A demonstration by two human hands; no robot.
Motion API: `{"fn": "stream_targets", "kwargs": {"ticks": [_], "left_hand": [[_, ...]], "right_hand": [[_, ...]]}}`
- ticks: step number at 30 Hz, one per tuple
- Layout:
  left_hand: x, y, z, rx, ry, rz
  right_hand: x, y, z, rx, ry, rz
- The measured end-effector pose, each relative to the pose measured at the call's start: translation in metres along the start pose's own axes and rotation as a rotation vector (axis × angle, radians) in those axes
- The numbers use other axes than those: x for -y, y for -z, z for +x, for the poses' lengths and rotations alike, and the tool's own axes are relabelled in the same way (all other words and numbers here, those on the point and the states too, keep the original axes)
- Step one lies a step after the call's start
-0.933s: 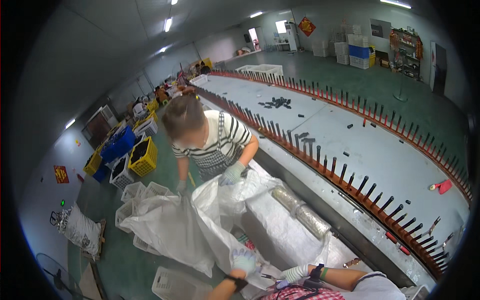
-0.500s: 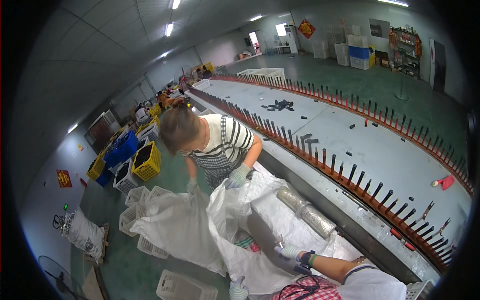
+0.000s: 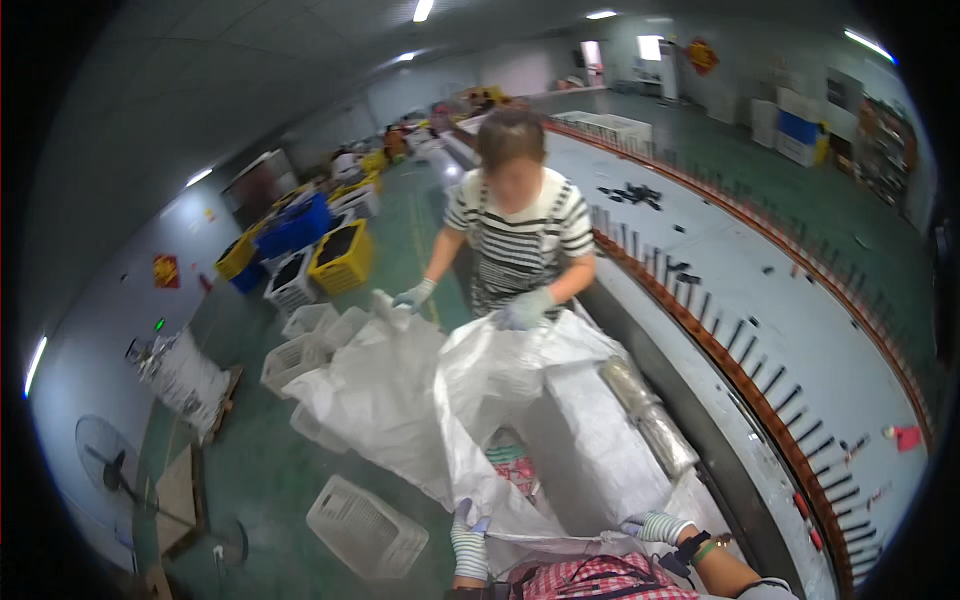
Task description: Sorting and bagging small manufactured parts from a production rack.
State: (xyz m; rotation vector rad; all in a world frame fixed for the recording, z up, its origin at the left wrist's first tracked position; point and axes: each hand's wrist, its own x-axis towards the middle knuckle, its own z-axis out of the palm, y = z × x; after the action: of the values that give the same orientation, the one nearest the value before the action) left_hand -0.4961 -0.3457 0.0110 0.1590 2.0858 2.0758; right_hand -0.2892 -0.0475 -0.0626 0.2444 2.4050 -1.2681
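A large white woven sack [image 3: 460, 375] is spread wide, its mouth facing me. My left hand [image 3: 469, 545], in a striped knit glove, is closed on its near left edge. My right hand [image 3: 662, 527], gloved alike and with a dark band at the wrist, is closed on the near right edge. Down inside the sack's opening shows some red-and-white and green-striped cloth [image 3: 513, 468]. Opposite me a co-worker in a striped top has one gloved hand [image 3: 526, 309] on the sack's far rim and the other [image 3: 414, 294] by the sheet part on the left.
A clear-wrapped roll [image 3: 648, 415] lies along the sack's right side. Beyond it runs a long table [image 3: 740, 240] edged with rows of upright dark pegs. White crates [image 3: 365, 530] stand on the floor at left, with a fan [image 3: 115, 470] and yellow crates [image 3: 341, 257] farther off.
My right hand has moved from the sack's inner grey side to its near right edge. The co-worker has straightened up and lifted one hand. My view has turned left.
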Motion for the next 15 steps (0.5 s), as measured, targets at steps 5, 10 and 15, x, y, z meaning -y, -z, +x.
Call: {"fn": "stream_targets", "kwargs": {"ticks": [5, 10, 15], "left_hand": [[0.056, 0.045, 0.040, -0.020, 0.013, 0.021], [0.010, -0.007, 0.020, 0.115, 0.022, 0.030], [-0.006, -0.041, -0.015, 0.131, -0.052, 0.259]], "right_hand": [[0.020, 0.021, -0.048, -0.659, -0.062, 0.171], [-0.041, 0.053, -0.089, -1.601, -0.225, 0.311], [-0.091, 0.097, -0.149, -2.124, -0.025, 0.597]]}}
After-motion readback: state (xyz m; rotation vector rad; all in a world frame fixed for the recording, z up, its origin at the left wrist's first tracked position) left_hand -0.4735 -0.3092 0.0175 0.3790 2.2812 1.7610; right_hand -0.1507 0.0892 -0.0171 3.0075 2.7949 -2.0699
